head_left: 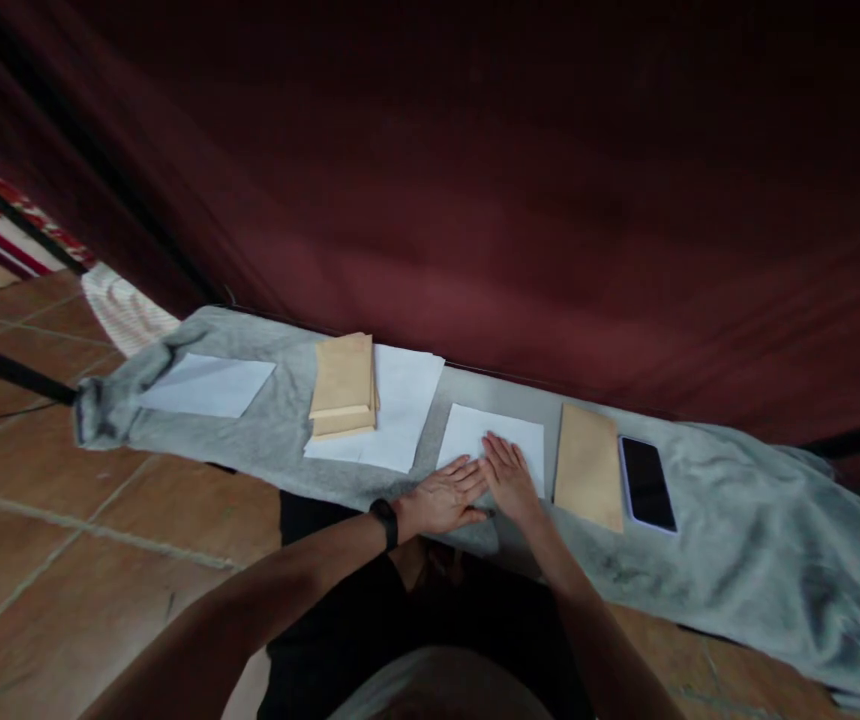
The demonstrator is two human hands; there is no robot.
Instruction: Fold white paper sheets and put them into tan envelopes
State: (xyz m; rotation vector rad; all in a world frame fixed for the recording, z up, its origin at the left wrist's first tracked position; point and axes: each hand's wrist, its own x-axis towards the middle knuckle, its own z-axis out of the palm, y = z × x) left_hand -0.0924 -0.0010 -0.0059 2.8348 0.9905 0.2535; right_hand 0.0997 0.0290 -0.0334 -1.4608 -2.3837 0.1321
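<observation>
A white sheet of paper (524, 432), perhaps folded, lies on the grey cloth in front of me. My left hand (451, 495), with a dark band on its wrist, rests flat over the sheet's lower left part, fingers stretched out. Close beside it, my right hand (506, 475) presses on the middle of the sheet with its fingers extended. The fingertips of the two hands meet or overlap slightly. Just right of the sheet lies a brown envelope (589, 467). Neither hand appears to grip anything.
A stack of brown envelopes (344, 378) sits on a pile of white paper (409, 400) to the left. Farther left lies another white sheet (209, 386). A phone (647, 483) is at the right. Grey cloth (737, 520) covers the narrow surface, backed by a dark red panel (475, 250).
</observation>
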